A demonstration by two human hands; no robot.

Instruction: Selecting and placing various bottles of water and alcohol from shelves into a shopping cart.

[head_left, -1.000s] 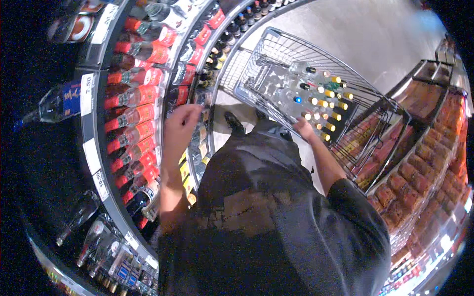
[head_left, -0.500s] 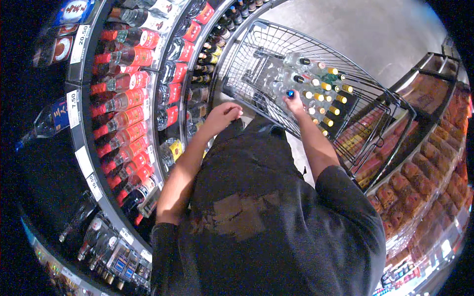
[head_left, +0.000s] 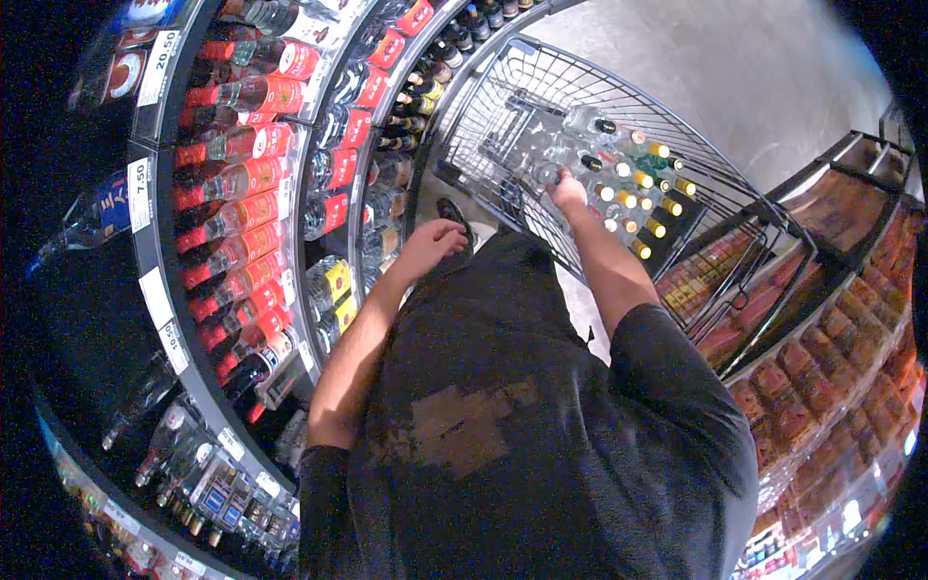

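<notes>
My right hand (head_left: 568,193) reaches over the near side of a wire shopping cart (head_left: 667,101). Its fingers curl at a clear glass bottle (head_left: 547,170) on the left of the load; the hand hides part of their grip. Beside it stand several more bottles with yellow caps (head_left: 643,180), white caps (head_left: 623,170) and black caps (head_left: 605,127). A greenish bottle (head_left: 659,162) is among them. My left hand (head_left: 433,248) hangs in front of my dark apron (head_left: 483,367), left of the cart. Its fingers are loosely bent, slightly apart, and hold nothing.
Shelves on the left carry several clear bottles with red labels and red caps (head_left: 246,179), plus yellow-labelled bottles (head_left: 335,280). Price tags line the shelf edge (head_left: 155,290). Packed brown goods (head_left: 822,358) are stacked on the right. Grey floor (head_left: 715,58) lies beyond the cart.
My right hand has moved slightly left and up; the blue cap that showed at its fingers is out of sight. My left hand has dropped a little, and the view has shifted slightly.
</notes>
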